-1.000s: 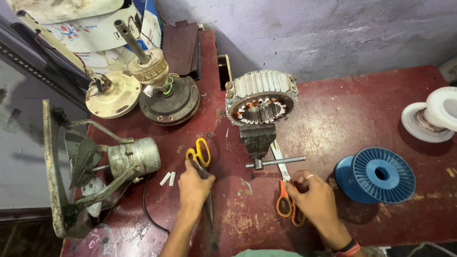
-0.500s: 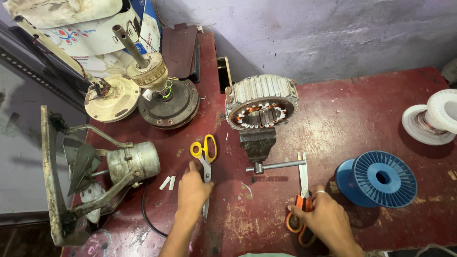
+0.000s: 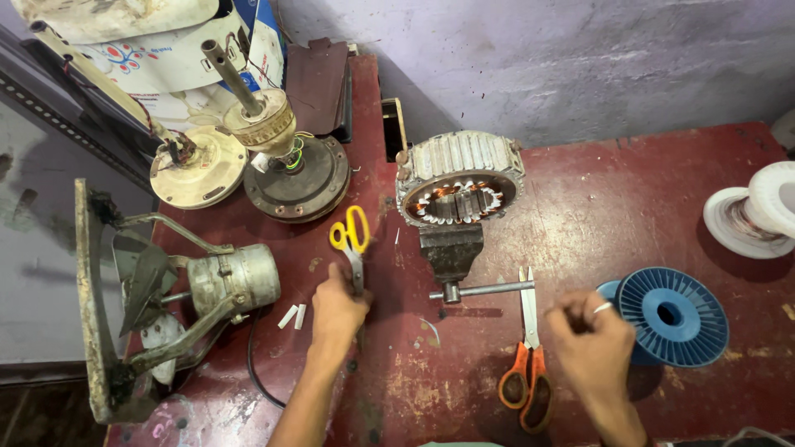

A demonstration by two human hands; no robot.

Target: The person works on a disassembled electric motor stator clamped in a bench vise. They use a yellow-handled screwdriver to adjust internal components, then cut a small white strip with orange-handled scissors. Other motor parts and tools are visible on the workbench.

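Though crowded with fan parts, dark red workbench (image 3: 629, 199), set against a grey plastered wall. At far left, caged exhaust fan (image 3: 149, 306) lying on its side, motor pointing right, presumably parked out of the working area. Behind it, two ceiling-fan motors with rods (image 3: 248, 157), leaning beside a printed carton. At centre, ribbed stator (image 3: 460, 186) with copper windings, clamped in a small bench vise (image 3: 452, 252) so that its open face tilts up toward the viewer; vise handle bar sticking out to the right. At right, blue empty spool (image 3: 672, 316) lying flat, near the right hand; white spool (image 3: 752, 211) at the far right edge, well apart from both hands.

Left hand (image 3: 338, 313), fingers curled shut around the blades of yellow-handled scissors (image 3: 351, 240), loops pointing away toward the wall, blades hidden in the grip; held by the blade end, probably for safe carrying or setting aside. Right hand (image 3: 592, 339), ring on one finger, fingers loosely bunched with tips pinched together, hovering just right of orange-handled scissors (image 3: 527, 364); whether anything thin sits between the tips, cannot tell. Orange-handled scissors flat on the bench, blades closed and pointing up at the vise handle, not gripped. Two small white sleeve pieces (image 3: 293, 316) lying just left of the left hand.
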